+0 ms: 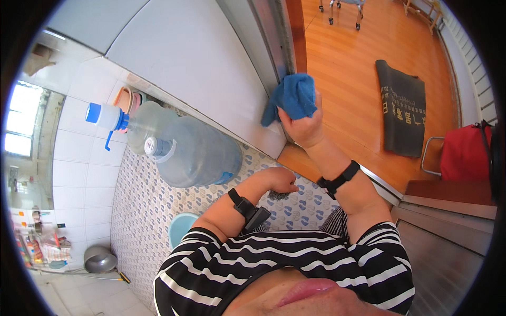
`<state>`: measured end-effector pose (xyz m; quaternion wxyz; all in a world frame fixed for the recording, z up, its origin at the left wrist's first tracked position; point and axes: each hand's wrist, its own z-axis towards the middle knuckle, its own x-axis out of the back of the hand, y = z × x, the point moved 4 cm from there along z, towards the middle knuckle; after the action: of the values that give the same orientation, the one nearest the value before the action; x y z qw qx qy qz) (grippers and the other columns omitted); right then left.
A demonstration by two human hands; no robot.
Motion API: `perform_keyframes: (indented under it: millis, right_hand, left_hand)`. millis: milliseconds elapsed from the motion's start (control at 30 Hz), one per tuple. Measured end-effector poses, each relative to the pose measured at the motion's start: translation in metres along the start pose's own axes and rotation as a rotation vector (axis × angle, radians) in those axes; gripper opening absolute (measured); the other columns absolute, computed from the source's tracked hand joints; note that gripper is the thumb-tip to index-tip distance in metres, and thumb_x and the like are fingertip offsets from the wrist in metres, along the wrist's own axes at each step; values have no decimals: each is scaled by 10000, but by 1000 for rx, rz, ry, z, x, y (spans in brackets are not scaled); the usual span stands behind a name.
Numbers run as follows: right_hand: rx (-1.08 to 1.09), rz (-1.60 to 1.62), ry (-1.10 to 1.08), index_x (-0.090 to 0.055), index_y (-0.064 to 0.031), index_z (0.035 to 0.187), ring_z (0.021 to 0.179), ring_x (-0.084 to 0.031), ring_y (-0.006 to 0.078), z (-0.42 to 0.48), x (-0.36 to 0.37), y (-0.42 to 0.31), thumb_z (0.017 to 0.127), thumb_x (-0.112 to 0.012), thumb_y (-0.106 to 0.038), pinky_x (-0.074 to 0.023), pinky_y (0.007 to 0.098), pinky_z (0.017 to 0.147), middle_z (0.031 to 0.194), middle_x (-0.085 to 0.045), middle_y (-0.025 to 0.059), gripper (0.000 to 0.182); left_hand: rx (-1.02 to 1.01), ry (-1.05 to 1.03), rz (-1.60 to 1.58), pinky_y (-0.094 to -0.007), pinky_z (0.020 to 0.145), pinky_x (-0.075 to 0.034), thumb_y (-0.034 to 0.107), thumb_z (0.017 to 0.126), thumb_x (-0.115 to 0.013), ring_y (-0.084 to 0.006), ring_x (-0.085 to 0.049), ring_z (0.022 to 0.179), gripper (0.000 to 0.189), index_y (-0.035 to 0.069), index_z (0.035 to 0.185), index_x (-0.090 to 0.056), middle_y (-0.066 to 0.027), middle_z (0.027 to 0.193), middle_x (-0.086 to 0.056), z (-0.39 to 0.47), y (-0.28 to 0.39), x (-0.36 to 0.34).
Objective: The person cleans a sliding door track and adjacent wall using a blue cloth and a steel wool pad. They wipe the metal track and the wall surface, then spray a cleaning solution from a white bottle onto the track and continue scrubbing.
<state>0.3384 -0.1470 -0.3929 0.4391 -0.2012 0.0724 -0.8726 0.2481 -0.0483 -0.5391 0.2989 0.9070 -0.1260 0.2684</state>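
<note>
My right hand (303, 128) grips a blue cloth (294, 96). The cloth lies against the lower part of a grey metal door frame (272, 51), beside a white panel (189, 51), and one corner hangs down to the left. Lower and nearer my body, my left hand (281, 180) is curled, with a dark wiry scouring ball (278, 195) showing at its palm side. Its fingers partly hide the ball. Each forearm wears a black strap, and the left one carries a small black device (253, 215).
Two large water bottles (199, 152) stand at left, the farther one with a blue-and-white pump (104, 116). A light-blue basin (182, 227) is by my left elbow. Beyond the doorway are a dark mat (403, 110) bearing writing, a red bag (464, 154) and a wheeled chair (344, 12).
</note>
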Motion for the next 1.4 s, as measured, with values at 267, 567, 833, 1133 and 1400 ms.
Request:
perform_keyframes:
  millis: [267, 567, 833, 1133, 1400]
  right_hand:
    - [211, 54, 202, -647, -30, 1009, 1034, -514, 428, 158, 28, -45, 712, -671, -104, -460, 466, 873, 1096, -572, 204, 307]
    - [96, 32, 114, -660, -24, 1018, 976, -559, 387, 78, 1, -19, 717, -746, -167, -510, 413, 781, 1138, -529, 210, 344]
    - [42, 223, 141, -610, -13, 1054, 898, -605, 347, 104, 5, -16, 719, -764, -157, -527, 346, 736, 1066, -551, 169, 395]
    - [201, 99, 193, -646, -30, 931, 836, -608, 353, 109, 16, -16, 687, -753, -121, -521, 349, 702, 1013, -598, 168, 282]
    - [-275, 520, 108, -681, -105, 761, 586, -566, 282, 145, 21, -9, 742, -708, -141, -446, 343, 549, 641, -604, 79, 49]
  left_hand:
    - [-39, 45, -1, -447, 707, -476, 472, 858, -552, -357, -620, 822, 420, 68, 875, -666, -160, 848, -661, 3, 1, 2]
    - [-17, -4, -29, -451, 709, -468, 455, 871, -545, -362, -616, 821, 420, 49, 867, -652, -172, 845, -657, 8, -6, -9]
    - [-14, 34, -30, -451, 714, -470, 460, 869, -546, -359, -615, 831, 416, 58, 877, -651, -166, 848, -654, 7, 1, -5]
    - [-6, 63, -17, -453, 717, -473, 461, 861, -557, -360, -615, 832, 408, 66, 877, -654, -166, 853, -656, 6, -3, -11]
    - [11, 33, 5, -457, 723, -476, 464, 853, -563, -355, -619, 847, 404, 72, 880, -657, -164, 866, -661, 3, -2, -3]
